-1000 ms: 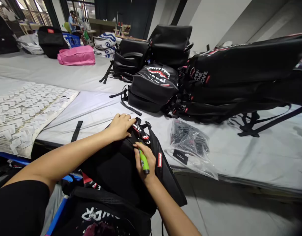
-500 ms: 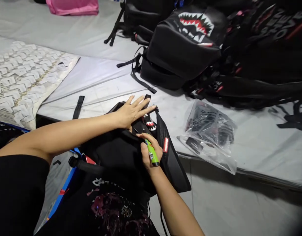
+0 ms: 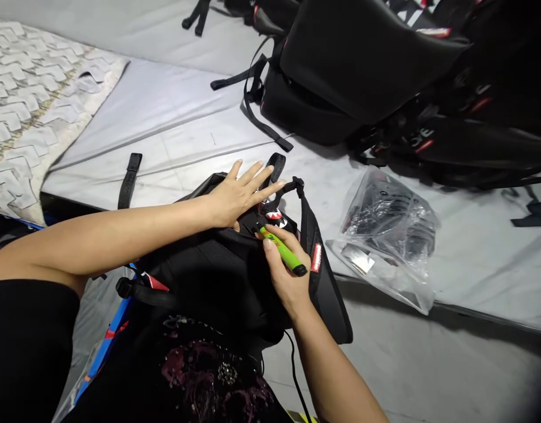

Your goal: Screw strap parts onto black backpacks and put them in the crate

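Note:
A black backpack (image 3: 217,276) rests across my lap, leaning on the table edge. My left hand (image 3: 239,197) lies spread on its upper part, fingers apart, beside a black strap loop (image 3: 277,167). My right hand (image 3: 288,264) grips a bright green marker pen (image 3: 283,249) with black ends, its far end close to the bag's dark fabric just under my left hand. Whether the tip touches the fabric I cannot tell. A small shark-mouth print (image 3: 274,216) in red and white shows between my hands. A red label (image 3: 316,257) sits on the strap at the right.
Several black backpacks (image 3: 363,64) are piled at the back right of the cloth-covered table (image 3: 164,117). A clear plastic bag (image 3: 389,217) of dark parts lies at the table's near edge. At the far left is a sheet (image 3: 41,106) covered with white pieces.
The view has tilted down and shifted a little. My right hand has moved slightly right, and the marker now lies at a flatter slant. My left hand stays spread on the backpack.

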Demonstrator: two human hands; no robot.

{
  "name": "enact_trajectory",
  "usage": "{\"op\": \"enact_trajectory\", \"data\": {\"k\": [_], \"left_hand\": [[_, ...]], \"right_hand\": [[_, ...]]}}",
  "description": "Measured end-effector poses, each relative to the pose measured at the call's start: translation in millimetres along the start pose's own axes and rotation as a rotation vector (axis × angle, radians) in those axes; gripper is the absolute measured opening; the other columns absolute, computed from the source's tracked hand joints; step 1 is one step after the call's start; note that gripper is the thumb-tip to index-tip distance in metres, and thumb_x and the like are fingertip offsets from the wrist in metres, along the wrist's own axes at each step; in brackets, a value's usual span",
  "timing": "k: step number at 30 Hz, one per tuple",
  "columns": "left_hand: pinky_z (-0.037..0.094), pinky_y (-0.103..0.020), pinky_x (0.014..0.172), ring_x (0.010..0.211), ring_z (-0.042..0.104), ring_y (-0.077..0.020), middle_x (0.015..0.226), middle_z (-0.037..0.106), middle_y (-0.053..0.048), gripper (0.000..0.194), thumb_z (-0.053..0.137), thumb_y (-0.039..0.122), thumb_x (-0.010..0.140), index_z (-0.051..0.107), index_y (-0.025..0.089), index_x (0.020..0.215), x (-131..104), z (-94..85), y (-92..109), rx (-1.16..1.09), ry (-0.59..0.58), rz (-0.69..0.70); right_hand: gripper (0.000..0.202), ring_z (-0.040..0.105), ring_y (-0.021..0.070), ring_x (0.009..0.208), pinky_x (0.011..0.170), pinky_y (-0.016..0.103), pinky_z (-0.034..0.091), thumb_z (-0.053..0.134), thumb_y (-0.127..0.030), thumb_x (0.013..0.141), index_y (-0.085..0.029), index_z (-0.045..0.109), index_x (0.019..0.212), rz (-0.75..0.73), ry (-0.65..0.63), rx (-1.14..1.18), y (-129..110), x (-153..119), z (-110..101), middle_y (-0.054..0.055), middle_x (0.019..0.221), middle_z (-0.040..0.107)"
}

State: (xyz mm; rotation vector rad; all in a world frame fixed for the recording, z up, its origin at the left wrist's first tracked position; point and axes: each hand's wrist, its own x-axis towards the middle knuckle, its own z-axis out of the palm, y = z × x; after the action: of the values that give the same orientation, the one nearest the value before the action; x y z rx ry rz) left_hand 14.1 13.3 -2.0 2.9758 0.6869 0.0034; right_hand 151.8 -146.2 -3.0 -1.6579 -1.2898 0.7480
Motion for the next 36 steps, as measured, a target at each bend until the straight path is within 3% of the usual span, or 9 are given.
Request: {"op": "enact_trajectory", "data": {"k": [3, 7, 9, 12, 15, 20, 28, 36], "left_hand": [[0.02, -0.061, 0.117, 0.148, 0.021, -0.0425, 0.164, 0.015, -0.024, 0.122, 0.083, 0.037, 0.07, 0.004, 0.014, 0.16, 1, 1.6, 1, -0.011, 0.005, -0.042], [0.028, -0.054, 0.114, 0.141, 0.034, -0.039, 0.162, 0.025, -0.022, 0.109, 0.077, 0.034, 0.078, 0.009, 0.013, 0.16, -1, 5.2, 2, -0.035, 0.05, -0.047], [0.021, -0.058, 0.117, 0.144, 0.029, -0.0402, 0.163, 0.022, -0.022, 0.11, 0.079, 0.032, 0.075, 0.011, 0.015, 0.16, -1, 8.7, 1, -0.054, 0.069, -0.052], [0.01, -0.066, 0.117, 0.15, 0.016, -0.0437, 0.165, 0.015, -0.021, 0.114, 0.082, 0.03, 0.071, 0.011, 0.019, 0.16, -2, 12.3, 1, -0.095, 0.106, -0.108], [0.018, -0.066, 0.113, 0.149, 0.015, -0.0448, 0.166, 0.01, -0.02, 0.118, 0.084, 0.026, 0.068, 0.01, 0.021, 0.16, -4, 9.3, -1, -0.108, 0.07, -0.179], [0.029, -0.059, 0.109, 0.141, 0.03, -0.0436, 0.167, 0.011, -0.017, 0.115, 0.082, 0.024, 0.07, 0.009, 0.024, 0.16, -7, 0.9, -8, -0.113, 0.001, -0.133], [0.025, -0.056, 0.11, 0.143, 0.025, -0.0408, 0.166, 0.013, -0.017, 0.106, 0.078, 0.028, 0.074, 0.013, 0.023, 0.159, -11, 9.3, -9, -0.137, 0.075, -0.142], [0.024, -0.058, 0.111, 0.145, 0.021, -0.0412, 0.165, 0.016, -0.018, 0.103, 0.077, 0.027, 0.074, 0.016, 0.022, 0.158, -11, 13.0, -9, -0.172, 0.118, -0.128]], "right_hand": [[0.04, 0.071, 0.0246, 0.103, 0.091, 0.042, 0.056, 0.055, -0.052, 0.094, -0.021, 0.069, 0.115, 0.051, -0.065, -0.055, -6, 12, -5, 0.009, 0.11, 0.076], [0.036, 0.073, 0.022, 0.083, 0.076, 0.037, 0.057, 0.061, -0.052, 0.09, -0.021, 0.067, 0.106, 0.113, -0.069, -0.198, -10, 27, -9, 0.005, 0.093, 0.077], [0.029, 0.073, 0.0215, 0.081, 0.076, 0.036, 0.058, 0.067, -0.046, 0.087, -0.021, 0.069, 0.1, 0.087, -0.204, -0.269, -12, 34, -13, 0.004, 0.092, 0.077], [0.033, 0.073, 0.0255, 0.1, 0.09, 0.041, 0.058, 0.073, -0.042, 0.083, -0.023, 0.073, 0.111, 0.028, -0.482, -0.302, -18, 48, -24, 0.004, 0.109, 0.077], [0.038, 0.071, 0.0269, 0.109, 0.097, 0.044, 0.057, 0.071, -0.041, 0.086, -0.025, 0.072, 0.12, 0.012, -0.661, -0.348, -23, 60, -33, 0.003, 0.117, 0.075], [0.032, 0.075, 0.0252, 0.096, 0.086, 0.04, 0.061, 0.065, -0.028, 0.088, -0.024, 0.073, 0.119, -0.131, -0.641, -0.523, -21, 62, -30, 0.003, 0.112, 0.077], [0.033, 0.074, 0.0234, 0.084, 0.07, 0.035, 0.059, 0.065, -0.026, 0.086, -0.026, 0.073, 0.117, -0.352, -0.637, -0.769, -21, 62, -20, 0.003, 0.1, 0.079], [0.027, 0.07, 0.0223, 0.074, 0.061, 0.034, 0.053, 0.063, -0.025, 0.084, -0.025, 0.073, 0.109, -0.437, -0.7, -0.945, -34, 64, -17, 0.004, 0.089, 0.077]]}}
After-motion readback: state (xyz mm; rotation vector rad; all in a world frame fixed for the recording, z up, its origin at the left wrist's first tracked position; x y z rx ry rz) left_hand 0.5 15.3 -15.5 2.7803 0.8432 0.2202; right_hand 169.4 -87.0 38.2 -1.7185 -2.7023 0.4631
